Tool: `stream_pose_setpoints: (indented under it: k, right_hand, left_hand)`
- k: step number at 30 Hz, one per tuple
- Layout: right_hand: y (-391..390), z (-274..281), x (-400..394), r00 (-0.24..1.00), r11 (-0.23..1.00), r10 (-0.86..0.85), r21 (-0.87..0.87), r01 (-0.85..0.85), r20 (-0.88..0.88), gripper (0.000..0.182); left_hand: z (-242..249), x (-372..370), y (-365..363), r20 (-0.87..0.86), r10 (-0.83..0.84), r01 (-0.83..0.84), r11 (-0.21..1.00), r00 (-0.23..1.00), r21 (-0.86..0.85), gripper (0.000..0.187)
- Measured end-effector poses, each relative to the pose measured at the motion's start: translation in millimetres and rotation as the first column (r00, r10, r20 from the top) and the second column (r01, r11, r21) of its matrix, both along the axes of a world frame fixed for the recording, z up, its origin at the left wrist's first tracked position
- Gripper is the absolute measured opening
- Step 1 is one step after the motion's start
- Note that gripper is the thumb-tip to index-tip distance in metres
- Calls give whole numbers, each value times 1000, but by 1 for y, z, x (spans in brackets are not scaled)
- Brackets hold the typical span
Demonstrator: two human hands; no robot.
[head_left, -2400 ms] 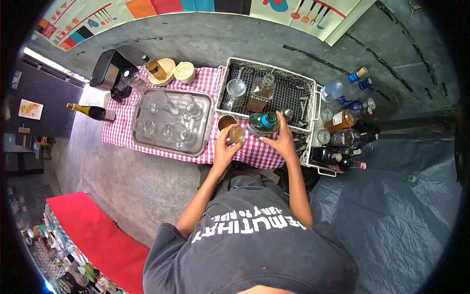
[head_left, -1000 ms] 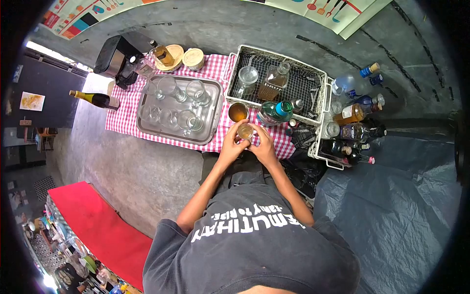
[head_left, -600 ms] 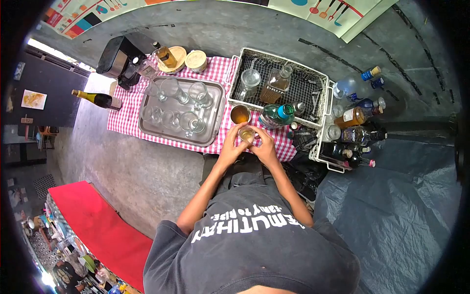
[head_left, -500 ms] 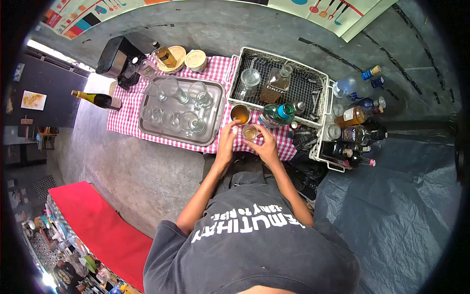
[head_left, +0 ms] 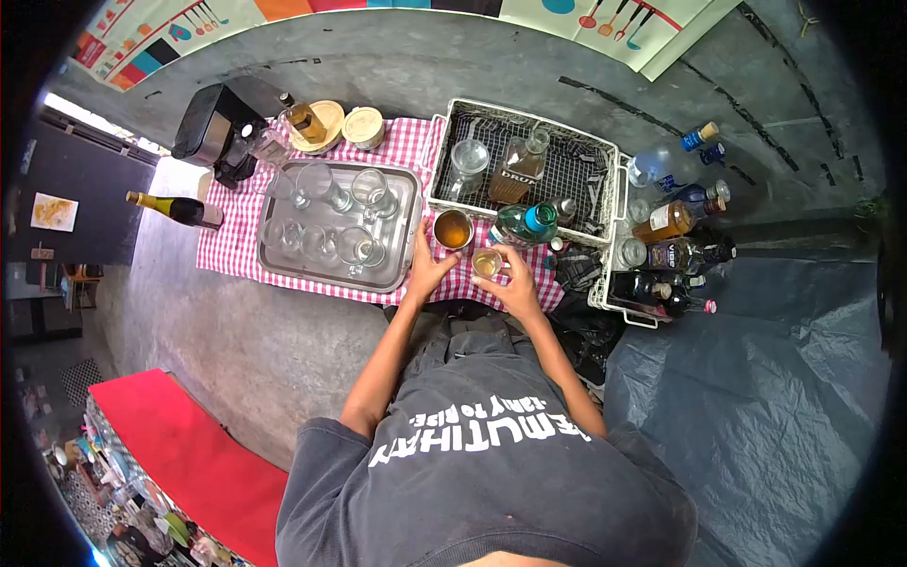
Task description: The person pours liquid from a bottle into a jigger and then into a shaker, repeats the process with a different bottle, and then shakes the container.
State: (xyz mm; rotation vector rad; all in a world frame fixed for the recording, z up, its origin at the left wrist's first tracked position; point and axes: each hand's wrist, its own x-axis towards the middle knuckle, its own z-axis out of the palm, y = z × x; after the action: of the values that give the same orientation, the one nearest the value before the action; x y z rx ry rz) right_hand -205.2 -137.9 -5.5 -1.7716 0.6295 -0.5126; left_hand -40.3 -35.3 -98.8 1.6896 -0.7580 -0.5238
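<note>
My left hand point(head_left: 431, 271) is beside a round metal-looking cup point(head_left: 440, 235) with amber liquid in it. Its fingers stretch along the cup's left side and its thumb lies near the lower rim, spread apart; whether they touch the cup is hard to tell. Between the thumb and fingers of my right hand point(head_left: 516, 286) is a small clear glass point(head_left: 487, 263) with pale yellowish liquid. Just beyond that hand, a green bottle with a blue neck point(head_left: 521, 225) leans or lies against the wire crate.
A metal tray point(head_left: 402, 269) with several glass mugs lies left on the checkered cloth point(head_left: 219, 248). The white wire crate point(head_left: 529, 112) holds a square bottle point(head_left: 518, 170) and a glass. More bottles crowd a rack point(head_left: 628, 317) at right. A wine bottle point(head_left: 179, 210) is far left.
My left hand has moved from the near rim of the cup to its left side, its fingers spreading. My right hand has shifted slightly right with the small glass. The view has shifted a little.
</note>
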Motion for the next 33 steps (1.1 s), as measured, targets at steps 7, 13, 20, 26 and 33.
stream_pose_setpoints:
  k: [7, 13, 20, 26, 33]
  right_hand:
    - [-1, -8, 0, 999, 1000, -19, 22, 18, 41, 56]
    - [0, 0, 1, 1000, 1000, -17, 25, 17, 0, 56]
    - [4, 0, 3, 997, 999, -32, -17, 33, 68, 55]
    - [7, 5, 2, 1000, 1000, 2, 10, -2, 0, 58]
    - [9, 19, 10, 999, 999, 44, 14, -45, 26, 55]
  left_hand:
    - [15, -5, -16, 85, 49, -46, 998, 995, -32, 90]
    - [12, -6, -24, 89, 77, -68, 992, 993, -102, 83]
    - [15, -7, -20, -1, 70, -69, 981, 998, -182, 69]
    - [20, -14, -5, 61, 101, -91, 985, 993, -149, 70]
    - [30, -22, 5, 158, 78, -57, 990, 984, -130, 87]
